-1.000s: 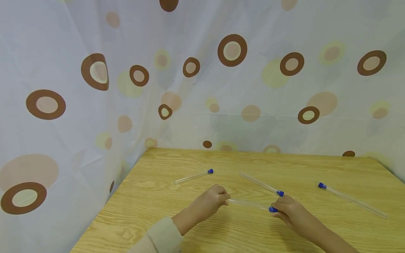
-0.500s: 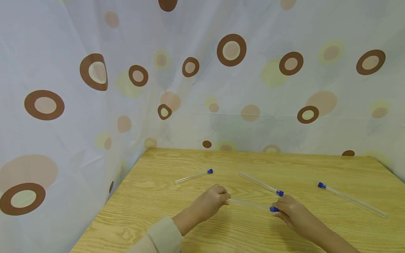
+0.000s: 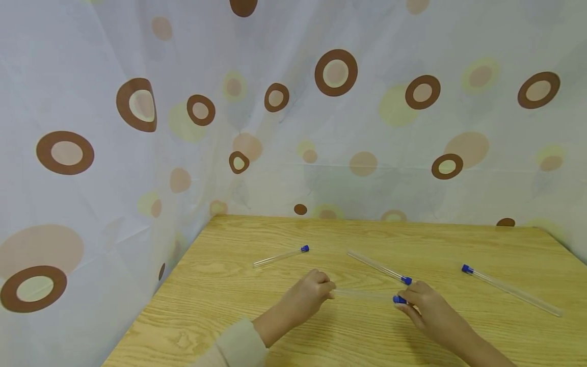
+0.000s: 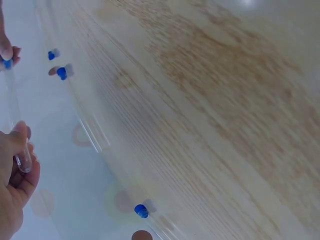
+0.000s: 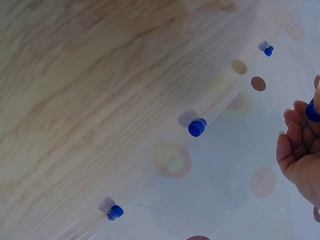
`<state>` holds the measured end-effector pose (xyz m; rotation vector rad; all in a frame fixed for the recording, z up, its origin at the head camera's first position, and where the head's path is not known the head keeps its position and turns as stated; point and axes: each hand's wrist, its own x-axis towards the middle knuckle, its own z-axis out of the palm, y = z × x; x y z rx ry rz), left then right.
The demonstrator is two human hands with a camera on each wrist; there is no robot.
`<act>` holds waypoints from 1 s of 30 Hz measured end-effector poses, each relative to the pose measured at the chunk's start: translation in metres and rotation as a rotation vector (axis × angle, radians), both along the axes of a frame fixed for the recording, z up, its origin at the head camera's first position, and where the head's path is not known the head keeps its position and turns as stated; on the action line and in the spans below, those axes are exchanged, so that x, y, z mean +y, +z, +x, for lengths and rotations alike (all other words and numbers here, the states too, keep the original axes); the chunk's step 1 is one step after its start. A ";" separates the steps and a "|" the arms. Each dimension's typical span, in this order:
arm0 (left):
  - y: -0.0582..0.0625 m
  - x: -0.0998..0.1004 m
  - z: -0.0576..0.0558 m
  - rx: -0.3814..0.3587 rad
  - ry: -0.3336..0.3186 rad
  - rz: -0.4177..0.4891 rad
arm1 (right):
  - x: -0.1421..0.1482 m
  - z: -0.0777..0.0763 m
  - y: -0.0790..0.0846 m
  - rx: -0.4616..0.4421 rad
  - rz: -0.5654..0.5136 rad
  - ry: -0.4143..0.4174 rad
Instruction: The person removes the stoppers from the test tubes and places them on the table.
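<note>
1. Left hand [image 3: 306, 296] pinches clear tube [image 4: 13, 102] at its bare end; right hand [image 3: 428, 311] pinches blue cap [image 3: 399, 299].
2. Tube spans between them, above table [image 3: 220, 306].
3. Likely light, stiff, slippery; best held at ends.

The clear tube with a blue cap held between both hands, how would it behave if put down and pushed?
The clear tube looks stiff, spanning straight between the left hand and right hand. Its round-looking barrel would probably roll; the wider-looking blue cap might make it veer. Slender and see-through, it's probably light.
</note>
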<state>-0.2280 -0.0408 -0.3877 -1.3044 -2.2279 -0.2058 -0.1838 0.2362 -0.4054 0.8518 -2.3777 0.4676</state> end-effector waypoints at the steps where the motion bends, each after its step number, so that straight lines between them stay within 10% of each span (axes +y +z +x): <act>1: 0.000 0.000 0.001 0.004 0.006 -0.001 | 0.000 0.001 0.000 -0.002 0.001 -0.013; 30: -0.002 0.005 -0.002 0.030 0.029 0.018 | 0.007 -0.002 -0.001 0.053 -0.035 -0.002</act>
